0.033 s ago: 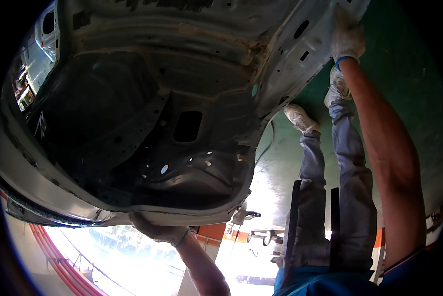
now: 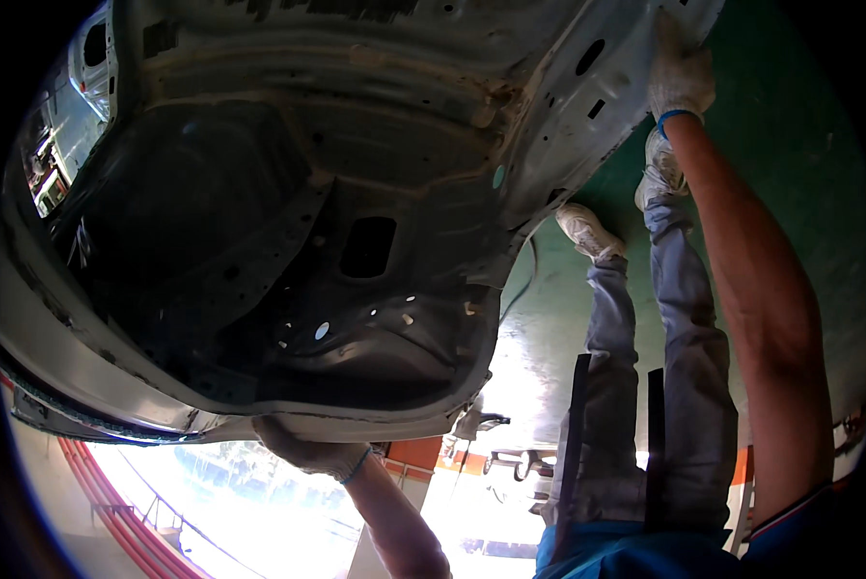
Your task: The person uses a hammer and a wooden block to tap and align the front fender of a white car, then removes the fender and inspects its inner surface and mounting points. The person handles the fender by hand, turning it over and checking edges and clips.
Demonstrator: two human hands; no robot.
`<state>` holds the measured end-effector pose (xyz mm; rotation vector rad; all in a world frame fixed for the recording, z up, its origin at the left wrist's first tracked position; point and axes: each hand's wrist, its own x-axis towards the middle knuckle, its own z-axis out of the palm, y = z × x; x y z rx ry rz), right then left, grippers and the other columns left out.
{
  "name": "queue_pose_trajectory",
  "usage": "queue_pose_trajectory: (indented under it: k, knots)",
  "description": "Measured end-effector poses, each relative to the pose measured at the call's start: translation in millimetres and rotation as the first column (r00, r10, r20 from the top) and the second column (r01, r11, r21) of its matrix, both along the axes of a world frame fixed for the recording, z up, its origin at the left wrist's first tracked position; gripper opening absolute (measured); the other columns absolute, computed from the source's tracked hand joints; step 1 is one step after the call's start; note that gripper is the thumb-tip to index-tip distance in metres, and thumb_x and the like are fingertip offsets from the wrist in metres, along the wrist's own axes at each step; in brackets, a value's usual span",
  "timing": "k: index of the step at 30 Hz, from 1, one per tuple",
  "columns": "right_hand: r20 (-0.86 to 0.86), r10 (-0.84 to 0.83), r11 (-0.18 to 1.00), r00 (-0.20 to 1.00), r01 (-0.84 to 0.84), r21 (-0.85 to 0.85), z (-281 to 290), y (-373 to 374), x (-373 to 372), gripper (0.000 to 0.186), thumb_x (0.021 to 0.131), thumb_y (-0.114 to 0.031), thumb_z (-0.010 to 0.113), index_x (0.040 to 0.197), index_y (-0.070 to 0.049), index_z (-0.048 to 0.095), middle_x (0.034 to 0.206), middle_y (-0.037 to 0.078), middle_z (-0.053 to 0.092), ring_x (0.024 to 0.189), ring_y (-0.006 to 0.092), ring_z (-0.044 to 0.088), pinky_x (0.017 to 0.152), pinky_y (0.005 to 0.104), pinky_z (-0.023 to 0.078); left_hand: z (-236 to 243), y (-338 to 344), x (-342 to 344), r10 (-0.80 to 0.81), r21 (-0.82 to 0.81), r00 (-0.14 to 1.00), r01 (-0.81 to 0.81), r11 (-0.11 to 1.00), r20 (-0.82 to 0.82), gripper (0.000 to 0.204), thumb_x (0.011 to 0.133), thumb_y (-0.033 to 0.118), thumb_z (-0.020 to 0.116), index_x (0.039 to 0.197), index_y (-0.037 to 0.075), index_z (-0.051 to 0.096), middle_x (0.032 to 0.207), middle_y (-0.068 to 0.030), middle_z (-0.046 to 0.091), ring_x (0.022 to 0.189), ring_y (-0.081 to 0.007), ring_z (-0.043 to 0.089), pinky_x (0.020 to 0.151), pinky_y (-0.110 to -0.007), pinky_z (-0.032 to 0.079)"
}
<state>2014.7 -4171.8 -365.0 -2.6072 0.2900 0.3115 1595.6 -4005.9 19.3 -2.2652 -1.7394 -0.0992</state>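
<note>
A large bare grey car body shell (image 2: 413,145) fills the upper left, with its hollowed metal inside facing me. My left hand (image 2: 307,454), in a pale knit glove with a blue cuff, is closed at the shell's lower outer rim (image 2: 346,422); its fingers are dim and partly hidden. At the upper right my right hand (image 2: 682,79), gloved alike, grips the long side flange (image 2: 597,72). One digit lies on the flange's face, and the rest of the hand wraps its outer edge.
My legs (image 2: 684,367) and white shoes (image 2: 587,232) are on the green floor (image 2: 790,164), right of the shell. A thin hose or cable (image 2: 529,275) lies near the shell's corner. Red pipes (image 2: 124,511) run along a wall at lower left, beside a very bright opening (image 2: 240,492).
</note>
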Motion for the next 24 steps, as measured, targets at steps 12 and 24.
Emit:
queue_pose_trajectory:
  k: [12, 24]
  knots:
    - [-0.019, -0.023, 0.991, 1.0, 0.025, 0.133, 32, 15, -2, 0.081, 0.089, -0.066, 0.06, 0.127, 0.005, 0.057, 0.12, 0.033, 0.063, 0.117, 0.0483, 0.059, 0.099, 0.0482, 0.048, 7, 3, -6, -0.135, 0.026, 0.969, 0.143, 0.989, -0.206, 0.063, 0.099, 0.054, 0.04, 0.135, 0.005, 0.056, 0.124, -0.0147, 0.063, 0.113, -0.0249, 0.067, 0.095, -0.038, 0.061]
    - [0.017, -0.02, 0.993, 1.0, 0.018, 0.114, 20, 10, -1, 0.082, 0.086, -0.068, 0.06, 0.128, 0.003, 0.059, 0.123, 0.03, 0.064, 0.118, 0.0438, 0.061, 0.098, 0.047, 0.048, 6, 2, -10, -0.185, 0.001, 0.969, 0.188, 0.982, -0.164, 0.057, 0.102, 0.046, 0.039, 0.138, 0.004, 0.053, 0.128, -0.0151, 0.06, 0.114, -0.0235, 0.066, 0.097, -0.035, 0.061]
